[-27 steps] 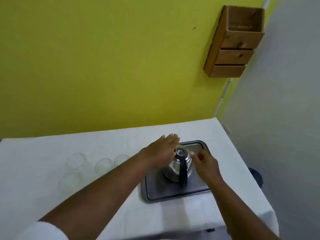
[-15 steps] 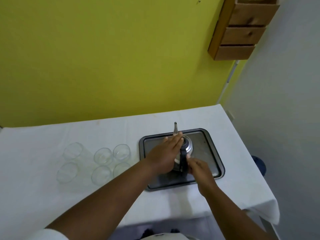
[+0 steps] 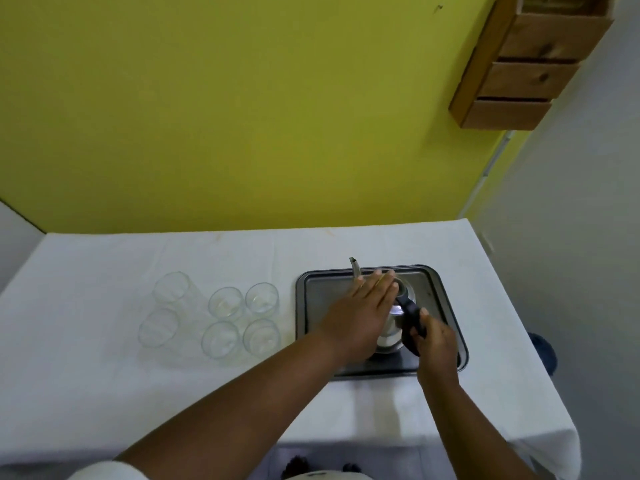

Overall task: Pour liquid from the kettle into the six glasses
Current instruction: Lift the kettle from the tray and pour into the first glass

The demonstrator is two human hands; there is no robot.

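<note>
A steel kettle (image 3: 393,327) with a black handle stands on a dark metal tray (image 3: 315,296) on the white table (image 3: 381,403). Its thin spout (image 3: 355,268) points away from me. My left hand (image 3: 360,313) lies flat on the kettle's top, fingers stretched over the lid. My right hand (image 3: 433,341) is closed around the black handle. Left of the tray, several clear glasses (image 3: 225,301) stand upright in two rows; they look empty.
The table's far edge meets a yellow wall. A wooden drawer box (image 3: 526,64) hangs on the wall at the upper right. The table's right edge (image 3: 512,306) drops off beside a grey wall, and a dark shoe (image 3: 543,351) shows on the floor there.
My right hand has moved from beside the lid down to the handle and closed on it. My left hand stays on the kettle's top. The view has tilted down, so all the glasses show.
</note>
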